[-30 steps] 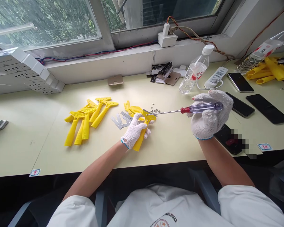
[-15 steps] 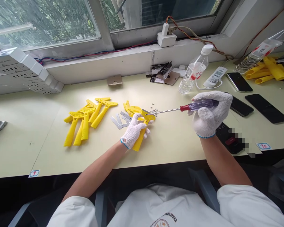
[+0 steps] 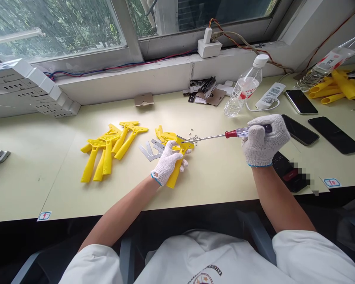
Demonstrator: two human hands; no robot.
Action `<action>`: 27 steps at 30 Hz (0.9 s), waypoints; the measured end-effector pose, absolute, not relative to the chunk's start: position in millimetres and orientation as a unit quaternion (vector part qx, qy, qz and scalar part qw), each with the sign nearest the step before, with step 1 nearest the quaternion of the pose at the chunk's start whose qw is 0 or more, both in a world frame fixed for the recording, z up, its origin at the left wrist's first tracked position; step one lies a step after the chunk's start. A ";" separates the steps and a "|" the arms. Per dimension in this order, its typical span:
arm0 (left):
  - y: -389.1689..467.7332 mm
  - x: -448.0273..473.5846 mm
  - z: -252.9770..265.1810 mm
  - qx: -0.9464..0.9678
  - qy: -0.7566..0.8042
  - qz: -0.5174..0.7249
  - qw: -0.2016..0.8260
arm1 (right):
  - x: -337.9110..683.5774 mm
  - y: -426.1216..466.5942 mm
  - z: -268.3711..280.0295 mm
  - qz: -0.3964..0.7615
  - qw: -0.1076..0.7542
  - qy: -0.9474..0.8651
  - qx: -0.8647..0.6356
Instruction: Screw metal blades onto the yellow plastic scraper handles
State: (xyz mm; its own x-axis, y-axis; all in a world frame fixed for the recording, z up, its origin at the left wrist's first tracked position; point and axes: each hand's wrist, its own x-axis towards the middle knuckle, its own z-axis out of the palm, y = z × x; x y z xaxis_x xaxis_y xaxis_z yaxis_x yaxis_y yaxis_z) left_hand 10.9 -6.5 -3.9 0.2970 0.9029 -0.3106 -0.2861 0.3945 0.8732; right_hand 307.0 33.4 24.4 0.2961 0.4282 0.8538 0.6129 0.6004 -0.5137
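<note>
Over the pale-yellow worktop, near the middle of its front edge, the white-gloved left hand curls around a yellow plastic T-shaped handle, its head meeting the steel-shafted, red-and-translucent-purple screwdriver gripped in the curled, white-gloved right hand.

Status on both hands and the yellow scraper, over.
Left hand gripping yellow scraper. Right hand holding screwdriver, tip at scraper's head. Loose screws nearby; nothing seen blocking the shaft.
</note>
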 end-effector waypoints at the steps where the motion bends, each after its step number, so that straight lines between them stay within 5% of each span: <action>1: -6.5 11.1 -3.6 0.362 0.426 0.413 0.719 | 308.2 34.2 24.6 -0.067 0.665 -0.592 -0.449; 9: -7.1 10.7 -2.4 0.364 0.426 0.410 0.719 | 315.5 43.6 12.8 0.164 0.683 -0.614 -0.360; 23: -8.3 12.5 1.2 0.368 0.435 0.410 0.712 | 309.2 37.5 10.7 -0.034 0.703 -0.583 -0.406; 27: -8.0 12.9 2.8 0.361 0.440 0.410 0.713 | 309.1 38.5 14.6 0.056 0.696 -0.601 -0.389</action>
State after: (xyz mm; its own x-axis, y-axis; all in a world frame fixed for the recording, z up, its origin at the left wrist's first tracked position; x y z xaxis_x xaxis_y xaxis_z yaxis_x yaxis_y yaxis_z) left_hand 12.9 -8.0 2.8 0.2769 0.9022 -0.3308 -0.2673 0.4030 0.8753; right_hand 309.1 38.5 14.6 0.2710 0.5462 0.7926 0.3901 0.6905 -0.6091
